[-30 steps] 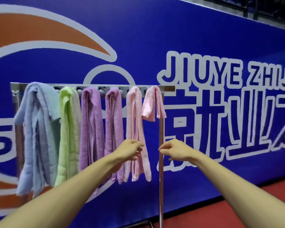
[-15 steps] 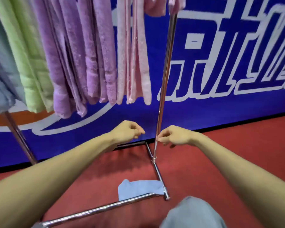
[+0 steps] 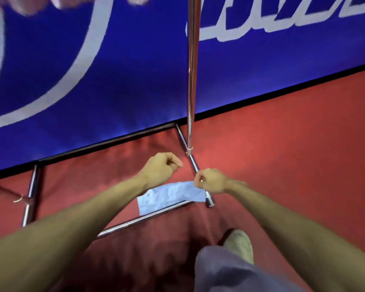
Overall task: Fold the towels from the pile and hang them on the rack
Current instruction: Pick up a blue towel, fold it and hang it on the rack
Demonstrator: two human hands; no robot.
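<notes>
Cropped banner lettering (image 3: 240, 31), unreadable, stands behind the towel (image 3: 169, 194).

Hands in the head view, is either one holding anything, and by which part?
Nothing is held. The left hand and right hand are curled and empty, above the light blue towel lying on the red floor.

Towel (image 3: 171, 194) on floor (image 3: 282, 144) inside rack base (image 3: 33, 182), against front bar (image 3: 143, 220); upright pole (image 3: 191, 81) behind; wall (image 3: 114, 81) beyond.
</notes>
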